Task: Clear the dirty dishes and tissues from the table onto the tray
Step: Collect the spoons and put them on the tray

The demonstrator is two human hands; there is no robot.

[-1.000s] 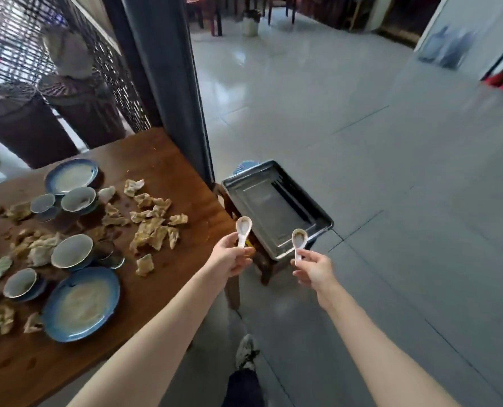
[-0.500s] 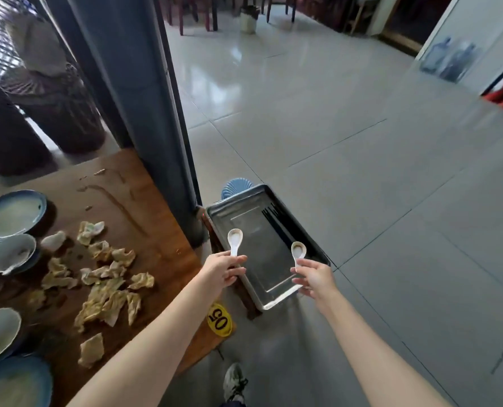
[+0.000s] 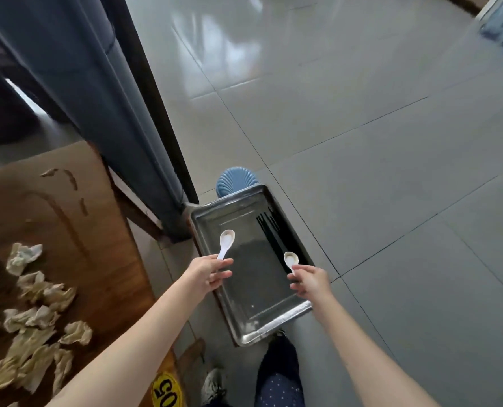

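Left hand [image 3: 207,274] pinches left spoon [image 3: 226,240] by its handle, right hand [image 3: 310,282] pinches right spoon [image 3: 290,259] likewise, fingers curled round the handles, both white spoons bowl-up over the metal tray [image 3: 273,324], crumpled tissues [image 3: 38,312] lying on the wooden table [image 3: 97,245] at left.

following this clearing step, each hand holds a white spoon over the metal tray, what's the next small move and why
Probably lower both hands and lay the spoons in the rectangular steel tray. The left hand pinches the left white ceramic spoon, the right hand the right white ceramic spoon, both above its bare floor, so only the set-down seems left.
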